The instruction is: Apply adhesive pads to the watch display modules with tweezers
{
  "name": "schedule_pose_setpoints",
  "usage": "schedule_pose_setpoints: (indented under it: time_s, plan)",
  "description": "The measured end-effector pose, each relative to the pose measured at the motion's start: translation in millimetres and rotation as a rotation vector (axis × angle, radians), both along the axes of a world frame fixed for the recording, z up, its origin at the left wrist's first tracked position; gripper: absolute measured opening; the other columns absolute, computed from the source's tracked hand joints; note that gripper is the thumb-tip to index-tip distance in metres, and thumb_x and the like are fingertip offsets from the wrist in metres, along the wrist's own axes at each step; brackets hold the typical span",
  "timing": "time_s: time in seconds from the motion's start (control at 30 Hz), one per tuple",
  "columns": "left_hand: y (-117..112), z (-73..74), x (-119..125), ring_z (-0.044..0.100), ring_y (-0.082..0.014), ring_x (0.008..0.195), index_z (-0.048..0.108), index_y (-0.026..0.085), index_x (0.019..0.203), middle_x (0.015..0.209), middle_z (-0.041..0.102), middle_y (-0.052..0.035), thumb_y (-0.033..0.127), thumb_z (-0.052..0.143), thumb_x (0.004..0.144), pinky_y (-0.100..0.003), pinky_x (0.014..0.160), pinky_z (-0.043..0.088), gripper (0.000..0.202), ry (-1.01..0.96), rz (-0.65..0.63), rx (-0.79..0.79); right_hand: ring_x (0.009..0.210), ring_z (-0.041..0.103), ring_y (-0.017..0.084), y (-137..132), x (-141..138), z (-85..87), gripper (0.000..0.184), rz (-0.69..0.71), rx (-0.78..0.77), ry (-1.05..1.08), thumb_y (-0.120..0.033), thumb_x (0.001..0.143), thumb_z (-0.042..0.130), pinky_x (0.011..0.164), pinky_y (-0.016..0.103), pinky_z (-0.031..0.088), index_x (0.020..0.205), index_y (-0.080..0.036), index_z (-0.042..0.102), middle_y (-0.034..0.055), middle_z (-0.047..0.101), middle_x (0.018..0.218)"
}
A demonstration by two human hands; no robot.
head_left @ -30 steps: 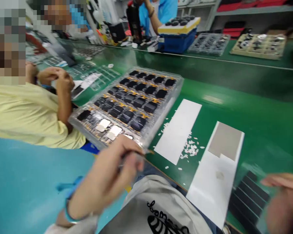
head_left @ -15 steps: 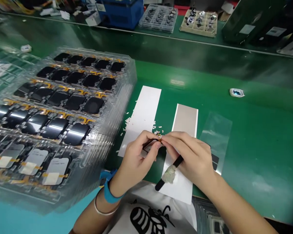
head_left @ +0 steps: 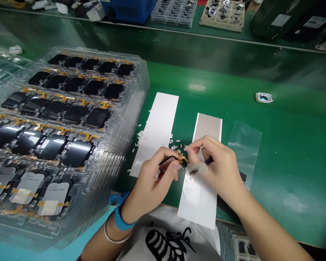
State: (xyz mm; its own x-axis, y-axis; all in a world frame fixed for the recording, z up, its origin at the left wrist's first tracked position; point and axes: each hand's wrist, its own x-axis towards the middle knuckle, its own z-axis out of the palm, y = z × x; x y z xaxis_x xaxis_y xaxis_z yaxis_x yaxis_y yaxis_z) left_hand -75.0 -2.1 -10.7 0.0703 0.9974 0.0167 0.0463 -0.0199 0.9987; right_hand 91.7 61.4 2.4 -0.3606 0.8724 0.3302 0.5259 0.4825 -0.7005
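My left hand [head_left: 154, 177] grips a small display module [head_left: 167, 163] by its edges. The module has a black rim, and its orange flex cable [head_left: 182, 158] sticks out to the right. Just right of that cable is my right hand [head_left: 217, 166], its thumb and forefinger pinched on a tiny pale piece [head_left: 186, 147]. A slim black tool with a pale wad [head_left: 198, 169] around it lies across the palm under the curled fingers, smeared by motion. Below the hands are a white paper strip [head_left: 163, 116] on the left and a grey-faced backing strip [head_left: 209, 127] on the right.
Stacked clear trays [head_left: 145, 83] full of black display modules fill the left side. Small white scraps [head_left: 139, 136] litter the green bench [head_left: 293, 156]. A clear film sheet [head_left: 244, 145] lies to the right, and a small white-framed part [head_left: 263, 97] sits farther back.
My right hand has pulled away from the module, lifting and turning, so the orange cable shows more. The black tool has swung up. My left hand keeps its hold, and the view has shifted slightly.
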Motion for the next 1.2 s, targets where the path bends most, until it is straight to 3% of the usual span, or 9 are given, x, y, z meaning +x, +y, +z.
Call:
schedule_pose_setpoints:
  time_s: [0.1, 0.23, 0.37, 0.47, 0.7, 0.8, 0.97, 1.2]
  plan:
    - [-2.3, -0.9, 0.5, 0.047, -0.0106, 0.06, 0.047, 0.024, 0.103, 0.067, 0.047, 0.005, 0.032, 0.044, 0.106, -0.022, 0.055, 0.036, 0.009, -0.146, -0.038, -0.068, 0.055, 0.053, 0.01, 10.5, 2.0, 1.8, 0.01, 0.017, -0.337, 0.172, -0.025, 0.084, 0.071, 0.049, 0.022, 0.038, 0.076, -0.019, 0.068, -0.0018, 0.062, 0.065]
    - [-2.4, -1.2, 1.2, 0.046, -0.0103, 0.06, 0.042, 0.024, 0.103, 0.068, 0.05, 0.005, 0.034, 0.044, 0.105, -0.022, 0.054, 0.035, 0.01, -0.191, -0.043, -0.092, 0.039, 0.03, 0.006, 11.8, 1.8, 5.8, 0.027, 0.161, -0.736, 0.303, -0.043, 0.086, 0.068, 0.038, 0.022, 0.018, 0.076, -0.018, 0.071, -0.0043, 0.052, 0.049]
    - [-0.4, -0.8, 2.0, 0.042, -0.0094, 0.053, 0.041, 0.024, 0.103, 0.066, 0.051, 0.0061, 0.034, 0.044, 0.105, -0.022, 0.052, 0.034, 0.011, -0.139, -0.036, -0.103, 0.05, 0.052, 0.012, 8.3, 1.3, 9.0, 0.035, 0.286, -0.861, 0.403, -0.054, 0.085, 0.069, 0.042, 0.024, 0.037, 0.076, -0.02, 0.072, 0.0015, 0.065, 0.063]
    - [0.3, -2.0, 2.6, 0.041, -0.0094, 0.053, 0.04, 0.025, 0.104, 0.065, 0.049, 0.0066, 0.033, 0.044, 0.105, -0.023, 0.053, 0.034, 0.009, -0.119, -0.039, -0.089, 0.051, 0.056, 0.015, 7.4, 1.3, 7.6, 0.036, 0.258, -0.869, 0.421, -0.056, 0.083, 0.072, 0.044, 0.025, 0.042, 0.075, -0.021, 0.072, 0.0, 0.059, 0.054]
    - [-2.9, -5.4, 0.1, 0.038, -0.0113, 0.058, 0.039, 0.025, 0.109, 0.069, 0.047, 0.0053, 0.039, 0.041, 0.105, -0.025, 0.054, 0.031, 0.015, -0.173, -0.08, -0.119, 0.041, 0.028, 0.006, 1.4, -0.9, 4.8, 0.025, 0.128, -0.707, 0.362, -0.042, 0.082, 0.074, 0.039, 0.022, 0.019, 0.076, -0.017, 0.072, -0.006, 0.042, 0.045]
    - [-3.4, -4.7, -0.1, 0.038, -0.0112, 0.058, 0.038, 0.025, 0.11, 0.07, 0.048, 0.0054, 0.038, 0.042, 0.105, -0.025, 0.054, 0.031, 0.015, -0.205, -0.101, -0.127, 0.042, 0.022, 0.005, -3.0, -2.5, 7.0, 0.017, 0.1, -0.608, 0.36, -0.032, 0.082, 0.072, 0.04, 0.023, 0.016, 0.074, -0.018, 0.072, -0.0081, 0.037, 0.045]
    - [-1.4, -5.8, 1.3, 0.04, -0.0107, 0.059, 0.037, 0.025, 0.107, 0.068, 0.045, 0.0059, 0.035, 0.041, 0.106, -0.023, 0.055, 0.033, 0.011, -0.196, -0.102, -0.11, 0.044, 0.029, 0.006, -9.7, -3.7, 8.4, 0.01, 0.097, -0.462, 0.327, -0.023, 0.083, 0.07, 0.043, 0.023, 0.024, 0.074, -0.02, 0.073, -0.0067, 0.044, 0.052]
    - [-0.5, -6.4, 0.7, 0.04, -0.0111, 0.058, 0.038, 0.024, 0.108, 0.068, 0.043, 0.0051, 0.036, 0.046, 0.104, -0.023, 0.052, 0.032, 0.016, -0.159, -0.098, -0.115, 0.06, 0.051, 0.011, -11.3, 7.1, 14.9, 0.011, 0.109, -0.477, 0.346, -0.028, 0.09, 0.063, 0.048, 0.022, 0.037, 0.084, -0.02, 0.067, -0.0005, 0.057, 0.071]
